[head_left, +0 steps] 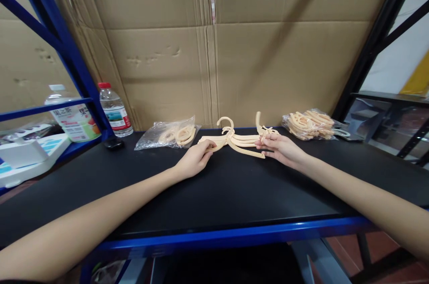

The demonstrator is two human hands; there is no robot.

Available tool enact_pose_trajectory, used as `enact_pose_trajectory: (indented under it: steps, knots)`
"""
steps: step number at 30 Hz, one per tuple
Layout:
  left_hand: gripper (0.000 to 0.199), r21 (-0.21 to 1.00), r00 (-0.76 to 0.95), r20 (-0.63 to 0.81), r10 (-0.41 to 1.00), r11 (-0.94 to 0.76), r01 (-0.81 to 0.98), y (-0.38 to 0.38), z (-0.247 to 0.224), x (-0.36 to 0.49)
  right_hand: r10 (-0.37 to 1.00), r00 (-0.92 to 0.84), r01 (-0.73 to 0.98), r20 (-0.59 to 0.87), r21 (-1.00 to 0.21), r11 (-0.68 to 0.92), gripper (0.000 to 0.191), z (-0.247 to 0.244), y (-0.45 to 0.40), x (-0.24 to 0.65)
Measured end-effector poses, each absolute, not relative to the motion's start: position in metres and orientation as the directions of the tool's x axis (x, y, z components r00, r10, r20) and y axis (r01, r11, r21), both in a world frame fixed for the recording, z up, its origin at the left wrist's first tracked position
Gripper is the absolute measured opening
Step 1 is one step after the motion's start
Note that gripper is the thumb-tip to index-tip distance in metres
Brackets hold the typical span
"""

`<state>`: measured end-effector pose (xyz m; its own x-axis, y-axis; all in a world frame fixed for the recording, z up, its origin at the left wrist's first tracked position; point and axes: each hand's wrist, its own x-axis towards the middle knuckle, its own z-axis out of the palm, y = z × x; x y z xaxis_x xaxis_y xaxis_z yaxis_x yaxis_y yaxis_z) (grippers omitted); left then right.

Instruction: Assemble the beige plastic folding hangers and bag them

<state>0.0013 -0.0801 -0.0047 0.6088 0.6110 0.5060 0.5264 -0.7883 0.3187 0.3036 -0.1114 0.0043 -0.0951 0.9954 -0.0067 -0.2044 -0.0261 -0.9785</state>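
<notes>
A cream plastic clothes hanger (246, 152) with a curved hook sits low over the black tabletop, in the middle of the head view. My left hand (196, 158) is closed on its left arm, thumb and fingers pinching it. At the other side my right hand (283, 150) has its fingers closed around the right ends of the hangers; which piece they grip is partly hidden. More cream hangers (246, 139) lie just behind the front one. Beyond my right fingers, another hook (258, 122) points upward.
A clear bag of cream hanger pieces (167, 135) lies left; more bagged pieces (310, 124) lie right. A red-capped bottle (115, 112), a larger bottle (73, 116) and a black object (114, 142) stand or lie far left. Cardboard (284, 51) walls the back.
</notes>
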Motion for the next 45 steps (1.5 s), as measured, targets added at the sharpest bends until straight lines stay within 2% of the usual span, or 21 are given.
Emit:
enact_pose_trajectory:
  steps: [5,12,18,25,30,38,45]
  knots:
    - [0.016,0.293,0.598,0.519,0.611,-0.784,0.547,-0.079,-0.005,0.002,0.987,-0.157,-0.191,0.032,-0.982,0.001,0.012,0.004,-0.113,0.302]
    - [0.016,0.300,0.592,0.530,0.607,-0.787,0.538,-0.077,-0.006,0.002,0.987,-0.146,-0.192,0.068,-0.981,0.039,0.028,0.003,-0.110,0.304]
    - [0.014,0.319,0.585,0.524,0.619,-0.780,0.539,-0.078,-0.005,0.002,0.983,-0.180,-0.158,0.030,-0.987,0.002,0.023,0.005,-0.109,0.309]
    - [0.010,0.354,0.579,0.496,0.647,-0.760,0.546,-0.079,-0.004,0.002,0.961,-0.248,-0.164,-0.119,-0.973,-0.163,0.010,0.008,-0.105,0.320]
    - [0.011,0.364,0.573,0.493,0.655,-0.754,0.547,-0.080,-0.003,0.002,0.938,-0.294,-0.123,-0.181,-0.966,-0.225,0.009,0.009,-0.106,0.319]
    - [0.012,0.347,0.581,0.495,0.646,-0.760,0.550,-0.080,-0.003,0.003,0.935,-0.304,-0.092,-0.181,-0.972,-0.218,0.015,0.007,-0.106,0.322]
    - [0.013,0.330,0.582,0.499,0.642,-0.762,0.558,-0.080,-0.003,0.003,0.967,-0.245,-0.050,-0.070,-0.995,-0.084,0.021,0.000,-0.105,0.317]
